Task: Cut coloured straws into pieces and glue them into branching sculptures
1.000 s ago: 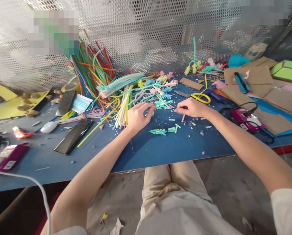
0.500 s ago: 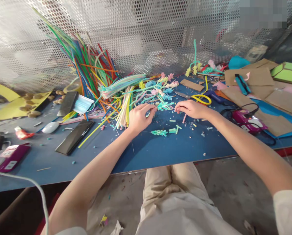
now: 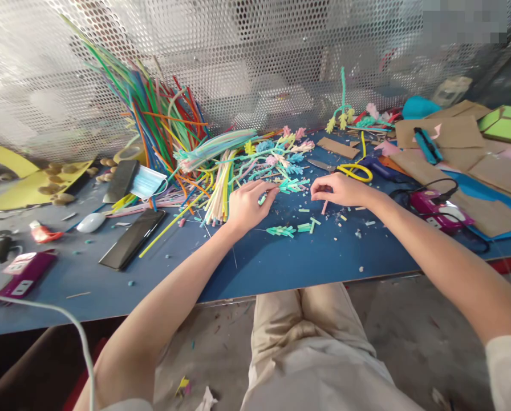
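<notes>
My left hand [image 3: 252, 206] pinches one end of a mint-green sprig [image 3: 293, 185] made of short fuzzy pipe-cleaner pieces. The sprig points right from my fingertips, just above the table. Off its far end, my right hand [image 3: 337, 190] is closed with curled fingers, and whatever they may hold is hidden. A short pink piece [image 3: 325, 206] shows below these fingers. Nearer the table edge lies a second green sprig [image 3: 281, 231] on a thin wire, beside loose green cut pieces [image 3: 309, 226]. A bundle of pale pipe cleaners [image 3: 219, 194] lies behind my left hand.
Yellow-handled scissors [image 3: 355, 172] and a glue gun [image 3: 379, 166] lie beyond my right hand. Cardboard [image 3: 439, 134] and a purple power strip [image 3: 439, 210] are at right. At left are a phone [image 3: 132, 240], a mask [image 3: 147, 182] and tall pipe cleaners [image 3: 153, 120].
My right hand's fingers have curled in slightly more, and a bit of green now shows between my left fingers. The whole view has shifted a little; the table items stay put.
</notes>
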Action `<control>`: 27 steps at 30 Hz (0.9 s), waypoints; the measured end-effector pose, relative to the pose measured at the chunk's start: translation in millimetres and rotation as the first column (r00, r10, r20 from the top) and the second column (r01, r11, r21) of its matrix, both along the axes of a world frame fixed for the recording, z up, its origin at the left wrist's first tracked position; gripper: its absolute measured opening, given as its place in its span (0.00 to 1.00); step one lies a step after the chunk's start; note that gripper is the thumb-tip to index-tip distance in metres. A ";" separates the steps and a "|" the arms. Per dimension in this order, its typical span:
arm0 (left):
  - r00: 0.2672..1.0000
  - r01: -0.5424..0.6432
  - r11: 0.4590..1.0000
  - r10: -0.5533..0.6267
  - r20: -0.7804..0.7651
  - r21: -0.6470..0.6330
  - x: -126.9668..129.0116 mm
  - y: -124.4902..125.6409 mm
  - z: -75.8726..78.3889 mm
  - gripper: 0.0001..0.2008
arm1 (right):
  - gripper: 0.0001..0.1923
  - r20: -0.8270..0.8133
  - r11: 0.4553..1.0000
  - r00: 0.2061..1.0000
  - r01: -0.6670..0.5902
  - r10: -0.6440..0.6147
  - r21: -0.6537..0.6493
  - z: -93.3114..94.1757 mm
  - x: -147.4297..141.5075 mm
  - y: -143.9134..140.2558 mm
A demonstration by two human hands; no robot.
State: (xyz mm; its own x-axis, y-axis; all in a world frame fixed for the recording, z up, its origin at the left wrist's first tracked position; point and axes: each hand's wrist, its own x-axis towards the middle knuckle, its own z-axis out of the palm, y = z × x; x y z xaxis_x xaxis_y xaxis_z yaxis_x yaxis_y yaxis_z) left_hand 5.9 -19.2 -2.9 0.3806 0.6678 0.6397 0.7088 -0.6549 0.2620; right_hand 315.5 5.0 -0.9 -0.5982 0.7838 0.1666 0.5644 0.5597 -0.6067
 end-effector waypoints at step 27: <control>0.999 -0.055 0.993 0.055 -0.003 -0.102 -1.7 6.7 -1.8 0.12 | 0.24 0.197 0.559 0.542 0.660 -0.817 0.501 26.3 89.2 21.4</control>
